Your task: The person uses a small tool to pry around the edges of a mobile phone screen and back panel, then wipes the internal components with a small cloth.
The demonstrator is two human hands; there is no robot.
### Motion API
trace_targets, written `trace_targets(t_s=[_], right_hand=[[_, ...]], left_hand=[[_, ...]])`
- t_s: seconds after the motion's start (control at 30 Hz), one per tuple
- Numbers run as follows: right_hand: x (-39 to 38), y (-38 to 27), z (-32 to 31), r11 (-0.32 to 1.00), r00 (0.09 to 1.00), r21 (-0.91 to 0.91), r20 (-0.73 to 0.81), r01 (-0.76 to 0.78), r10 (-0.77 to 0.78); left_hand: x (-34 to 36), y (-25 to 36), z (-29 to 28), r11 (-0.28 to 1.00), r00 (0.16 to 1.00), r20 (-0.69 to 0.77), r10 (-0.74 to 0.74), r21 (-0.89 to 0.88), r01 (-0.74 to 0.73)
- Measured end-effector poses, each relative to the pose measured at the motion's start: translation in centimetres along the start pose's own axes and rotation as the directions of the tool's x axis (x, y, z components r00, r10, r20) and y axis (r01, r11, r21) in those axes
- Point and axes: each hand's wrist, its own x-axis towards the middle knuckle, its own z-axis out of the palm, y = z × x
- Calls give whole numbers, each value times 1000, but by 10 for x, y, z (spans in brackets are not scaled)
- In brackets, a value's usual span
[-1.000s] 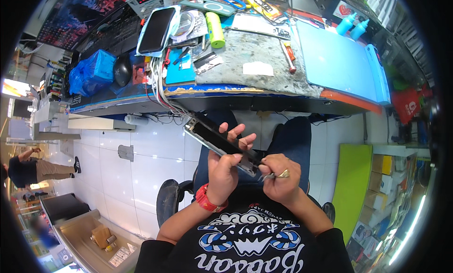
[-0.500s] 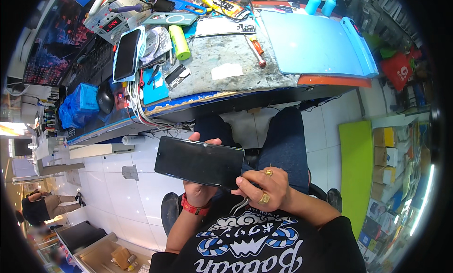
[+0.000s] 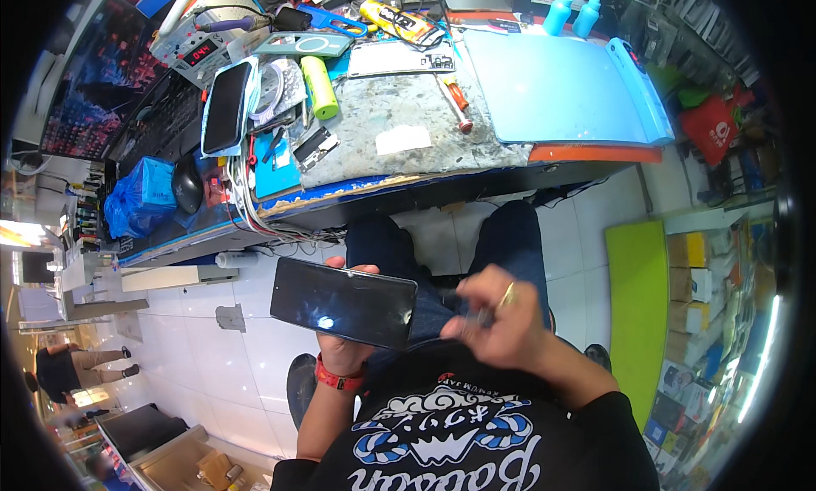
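A dark smartphone [image 3: 340, 300] lies across my left hand [image 3: 342, 352], screen up and unlit, with a bright light reflection near its lower edge. My left fingertips curl over the far long edge and the palm supports it from below. A red band circles that wrist. Just to the right of the phone, apart from it, is my right hand [image 3: 503, 325], smeared by motion and wearing a gold ring. Its fingers are curled together around a small dark, blurred thing that I cannot make out.
Ahead stands a workbench with a grey work mat [image 3: 374, 109], a blue mat [image 3: 544, 83], a screwdriver [image 3: 456, 104], a green cylinder [image 3: 320, 87] and another phone [image 3: 227, 109]. Cables [image 3: 246, 194] hang over its edge. A glass display case [image 3: 688, 330] stands at right.
My right hand has come away from the phone's right end and moved right. My left hand and the phone have shifted slightly left; a bright reflection now shows on the screen.
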Motion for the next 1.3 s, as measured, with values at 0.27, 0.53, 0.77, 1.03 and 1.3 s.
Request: trace_targets(t_s=[0.27, 0.53, 0.77, 1.03, 1.3], right_hand=[[122, 34, -23, 763, 961, -628, -86, 153, -264], [183, 55, 5, 649, 950, -717, 57, 254, -308], [176, 54, 11, 670, 940, -667, 305, 325, -152], [177, 60, 11, 743, 958, -608, 131, 280, -254], [106, 24, 7, 960, 946, 187, -213, -208, 246]], left_hand=[[-3, 9, -14, 998, 997, 33, -63, -18, 64], [-18, 13, -23, 990, 981, -146, -127, -84, 116], [-27, 15, -44, 976, 977, -140, -158, -174, 133], [-13, 18, -17, 925, 921, -281, -270, -340, 168], [-7, 14, -23, 941, 904, -326, -278, -281, 188]])
